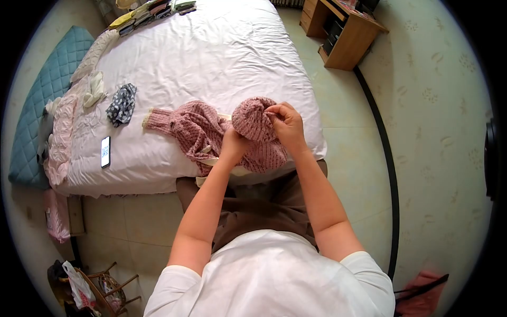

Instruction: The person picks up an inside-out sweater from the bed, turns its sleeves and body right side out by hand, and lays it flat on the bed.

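A pink knitted garment (198, 124) with a cream-edged cuff lies across the near edge of the bed, one sleeve stretched to the left. Its right part is bunched up in a rounded shape between my hands. My left hand (234, 145) is closed on the knit at the lower middle, with some fingertips hidden by the fabric. At the upper right of the bunched part, my right hand (287, 122) pinches the knit between thumb and fingers.
On the white bed (211, 58) are a lit phone (106, 151), a dark patterned cloth (122, 105) and folded clothes (150, 15) at the far edge. A wooden desk (346, 39) stands beyond on the right. A wooden chair (108, 288) is at the lower left.
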Available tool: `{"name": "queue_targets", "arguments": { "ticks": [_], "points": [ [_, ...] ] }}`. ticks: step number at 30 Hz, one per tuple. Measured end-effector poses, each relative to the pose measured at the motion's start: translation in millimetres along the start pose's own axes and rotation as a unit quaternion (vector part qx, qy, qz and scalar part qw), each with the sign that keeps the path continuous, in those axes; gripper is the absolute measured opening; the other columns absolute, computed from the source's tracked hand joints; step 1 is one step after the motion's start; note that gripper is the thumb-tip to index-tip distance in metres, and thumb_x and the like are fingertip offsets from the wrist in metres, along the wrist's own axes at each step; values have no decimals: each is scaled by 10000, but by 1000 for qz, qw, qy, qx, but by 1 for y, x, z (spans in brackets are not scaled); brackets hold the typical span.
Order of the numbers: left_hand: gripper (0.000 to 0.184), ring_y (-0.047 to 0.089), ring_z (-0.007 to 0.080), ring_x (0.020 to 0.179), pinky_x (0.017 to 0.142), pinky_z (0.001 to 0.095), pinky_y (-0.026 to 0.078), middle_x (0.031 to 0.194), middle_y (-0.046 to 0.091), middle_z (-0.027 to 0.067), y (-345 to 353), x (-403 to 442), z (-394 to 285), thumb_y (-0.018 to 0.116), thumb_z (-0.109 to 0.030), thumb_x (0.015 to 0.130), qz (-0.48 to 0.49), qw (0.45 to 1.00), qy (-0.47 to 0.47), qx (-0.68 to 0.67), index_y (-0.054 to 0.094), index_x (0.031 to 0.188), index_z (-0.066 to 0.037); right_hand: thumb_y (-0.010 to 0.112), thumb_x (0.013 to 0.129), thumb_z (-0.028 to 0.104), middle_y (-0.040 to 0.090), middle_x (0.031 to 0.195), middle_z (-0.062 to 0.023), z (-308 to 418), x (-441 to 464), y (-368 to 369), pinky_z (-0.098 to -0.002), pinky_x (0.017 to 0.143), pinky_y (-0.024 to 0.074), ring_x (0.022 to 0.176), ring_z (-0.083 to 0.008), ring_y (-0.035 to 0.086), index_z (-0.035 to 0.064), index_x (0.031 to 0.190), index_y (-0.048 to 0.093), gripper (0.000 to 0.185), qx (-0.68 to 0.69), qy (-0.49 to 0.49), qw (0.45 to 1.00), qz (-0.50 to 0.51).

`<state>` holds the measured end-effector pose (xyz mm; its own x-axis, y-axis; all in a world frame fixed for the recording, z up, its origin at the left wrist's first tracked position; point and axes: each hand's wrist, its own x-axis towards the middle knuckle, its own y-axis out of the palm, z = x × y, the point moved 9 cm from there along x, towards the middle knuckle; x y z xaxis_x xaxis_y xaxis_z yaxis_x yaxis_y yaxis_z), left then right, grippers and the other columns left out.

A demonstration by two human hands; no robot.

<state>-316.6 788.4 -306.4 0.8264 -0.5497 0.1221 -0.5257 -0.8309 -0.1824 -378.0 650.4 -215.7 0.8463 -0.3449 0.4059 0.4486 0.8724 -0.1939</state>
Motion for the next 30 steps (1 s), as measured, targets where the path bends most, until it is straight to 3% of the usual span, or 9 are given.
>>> {"name": "queue_targets", "arguments": {
  "ticks": [3,5,8,12,14,18,20,24,30],
  "points": [
    [149,627,156,771,669,295,458,796,677,68,-40,10,37,642,10,776,-111,986,-49,114,660,924,12,620,833,-19,606,810,-16,6,4,-45,-227,687,438,759,-91,539,26,890,662,84,7,-7,987,-162],
    [264,634,332,770,674,388,468,832,656,192,-83,2,47,502,18,724,-202,963,-35,175,677,912,-41,543,915,28,628,855,-4,1,6,-97,-216,709,453,756,-78,548,10,939,641,103,124,-10,949,-290],
    [231,625,357,820,711,402,468,845,657,185,-146,-18,75,503,-34,707,-285,903,-129,296,659,876,-49,559,912,73,625,889,-38,-4,7,-169,-234,728,487,788,-101,580,3,972,608,104,231,-28,886,-401],
    [251,605,298,941,801,433,447,974,655,131,-172,-32,100,529,-82,758,-305,867,-253,303,638,983,-102,565,915,84,620,899,-38,-35,7,-178,-257,770,502,802,-114,587,-3,983,598,115,252,-15,893,-372],
    [324,539,284,1060,871,441,414,1099,597,98,-140,-21,42,528,-54,750,-311,823,-137,455,605,1055,-130,560,922,89,620,943,-69,-40,6,-148,-279,812,517,857,-142,604,-6,996,589,124,210,11,926,-314],
    [227,564,230,936,807,365,438,985,585,72,-60,-7,-36,601,-137,784,-254,907,54,332,576,990,-46,577,898,28,624,948,-57,-45,-8,-75,-251,811,497,868,-116,587,-2,960,600,72,106,43,968,-225],
    [311,577,174,781,713,307,463,838,598,59,-23,9,-21,648,-282,833,-143,989,-25,11,569,951,-6,576,874,-34,629,956,-50,-24,-16,-49,-245,797,488,892,-119,584,13,951,604,94,29,-54,981,-182],
    [265,563,97,709,609,247,461,824,585,41,24,4,-27,635,-258,875,-23,937,-217,-273,556,954,-18,527,739,-128,625,955,-99,16,-34,-17,-287,784,482,888,-207,605,16,891,605,223,-28,-88,989,-115],
    [96,494,49,547,478,224,383,658,584,-4,5,9,-16,595,-80,809,-92,965,-107,-223,603,857,3,619,701,26,624,911,-110,0,-52,-7,-314,754,496,858,-241,616,33,890,613,190,-116,-94,986,-78]
  ]
}}
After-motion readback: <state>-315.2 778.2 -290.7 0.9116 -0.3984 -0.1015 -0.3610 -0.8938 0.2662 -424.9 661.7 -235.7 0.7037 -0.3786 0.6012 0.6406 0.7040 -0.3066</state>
